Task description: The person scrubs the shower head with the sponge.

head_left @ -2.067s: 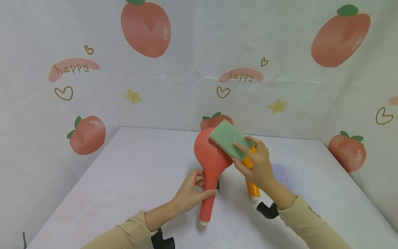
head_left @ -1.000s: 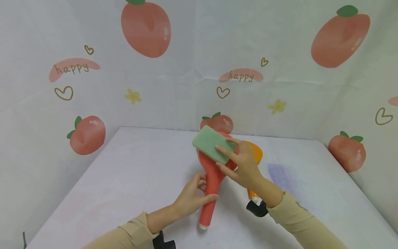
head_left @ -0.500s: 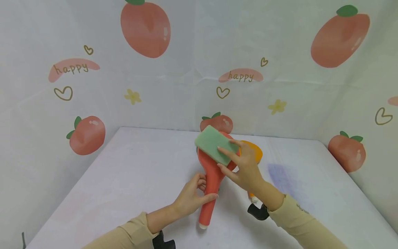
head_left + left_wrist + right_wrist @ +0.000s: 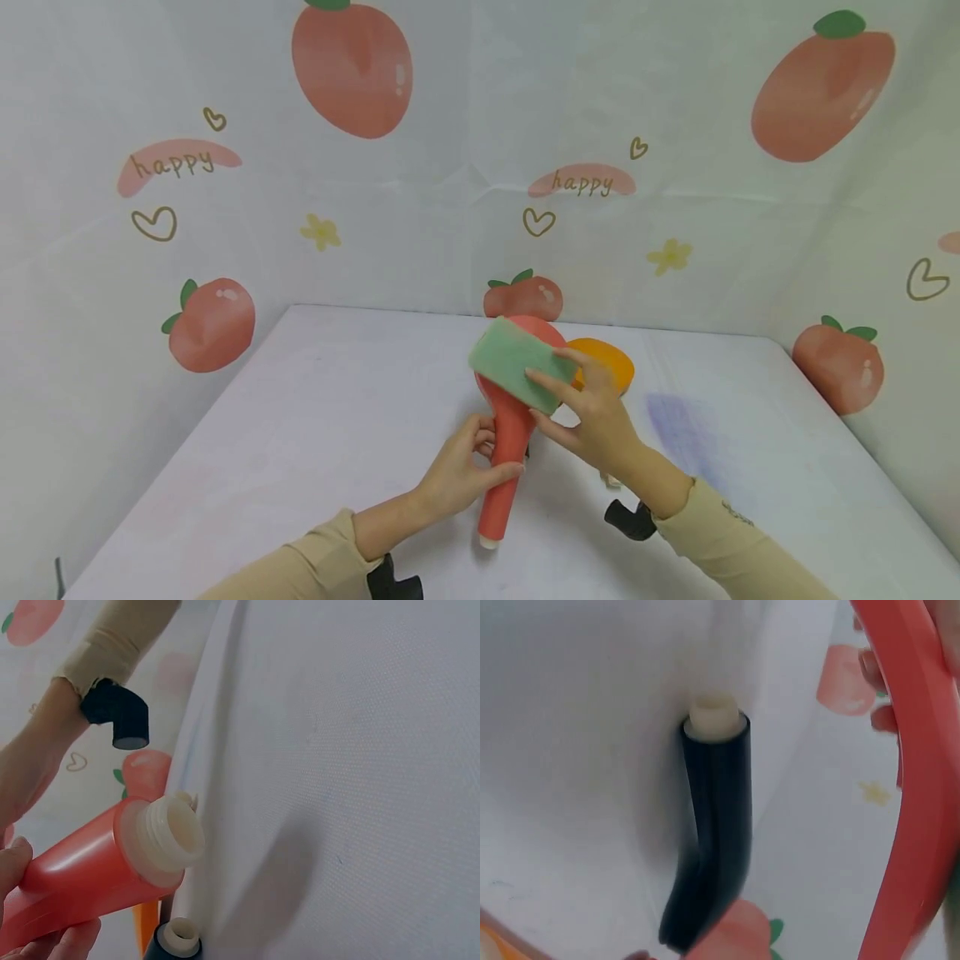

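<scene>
My left hand (image 4: 457, 475) grips the handle of a red shower head (image 4: 512, 437), thumb across the front and fingers curled behind. Its round head points away from me, above the table. The left wrist view shows the white threaded neck (image 4: 178, 832) at the handle's end. Between thumb and fingers, my right hand (image 4: 600, 421) holds a light green sponge (image 4: 513, 364) over the head's upper face, hiding much of it. The right wrist view has the red shower head's curved side at its right.
Behind my right hand lies an orange shower head (image 4: 613, 364), partly covered. A black shower head (image 4: 721, 784) lies behind the red one. A purple smudge (image 4: 678, 425) marks the white table (image 4: 360, 400). A printed fabric backdrop (image 4: 420, 225) stands behind.
From the right of the red head, my right hand has carried the sponge left across it, then slightly down towards me. The red shower head has dipped a little; my left hand keeps its grip.
</scene>
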`<state>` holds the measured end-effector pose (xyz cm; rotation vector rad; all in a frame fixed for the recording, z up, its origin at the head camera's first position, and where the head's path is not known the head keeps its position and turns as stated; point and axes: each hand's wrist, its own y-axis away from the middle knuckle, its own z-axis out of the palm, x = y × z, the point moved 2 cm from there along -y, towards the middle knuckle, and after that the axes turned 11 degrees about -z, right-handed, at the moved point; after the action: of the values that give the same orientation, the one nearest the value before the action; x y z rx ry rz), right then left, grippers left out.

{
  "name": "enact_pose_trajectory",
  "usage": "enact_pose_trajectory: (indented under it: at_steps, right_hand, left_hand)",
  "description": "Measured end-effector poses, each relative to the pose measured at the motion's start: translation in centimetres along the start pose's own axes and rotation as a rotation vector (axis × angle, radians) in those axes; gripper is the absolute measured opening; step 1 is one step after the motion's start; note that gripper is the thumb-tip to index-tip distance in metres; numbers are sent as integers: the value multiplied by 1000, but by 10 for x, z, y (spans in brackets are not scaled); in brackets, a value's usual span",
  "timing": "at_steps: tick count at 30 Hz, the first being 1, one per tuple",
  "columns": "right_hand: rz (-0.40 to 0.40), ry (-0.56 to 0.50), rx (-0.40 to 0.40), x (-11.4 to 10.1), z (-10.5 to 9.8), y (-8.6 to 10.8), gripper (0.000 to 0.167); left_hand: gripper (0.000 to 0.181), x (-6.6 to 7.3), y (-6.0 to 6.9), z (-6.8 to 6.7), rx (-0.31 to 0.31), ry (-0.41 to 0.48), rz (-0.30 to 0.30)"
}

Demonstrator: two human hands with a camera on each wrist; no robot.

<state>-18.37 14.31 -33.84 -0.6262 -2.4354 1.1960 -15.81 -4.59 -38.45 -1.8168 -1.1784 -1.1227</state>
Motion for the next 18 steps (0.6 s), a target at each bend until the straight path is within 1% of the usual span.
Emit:
enact_pose_trajectory:
  at_steps: [2, 4, 6, 10, 12, 14, 15, 18]
  right_hand:
    - [46, 10, 15, 3, 0, 0, 44]
    - [58, 9, 19, 2, 0, 1, 45]
    - [27, 12, 12, -2, 1, 3, 42]
    - [-77, 10, -21, -15, 3, 6, 38]
    - [-107, 7, -29, -18, 3, 7, 37]
    - [-103, 3, -32, -17, 1, 10, 37]
    - [-91, 0, -30, -14, 0, 11, 38]
    - [-18, 12, -7, -4, -4, 14, 40]
  left_hand:
    - [45, 0, 0, 0, -5, -5, -12]
    - [45, -1, 0, 0, -6, -5, -3]
    - [44, -1, -1, 0, -2, 1, 17]
    - [46, -2, -2, -1, 1, 30, 69]
    - [48, -2, -2, -1, -3, 43, 80]
    - [49, -3, -3, -2, -8, 56, 74]
    - [48, -3, -3, -3, -7, 60, 61]
    - [46, -3, -5, -4, -16, 92, -6]
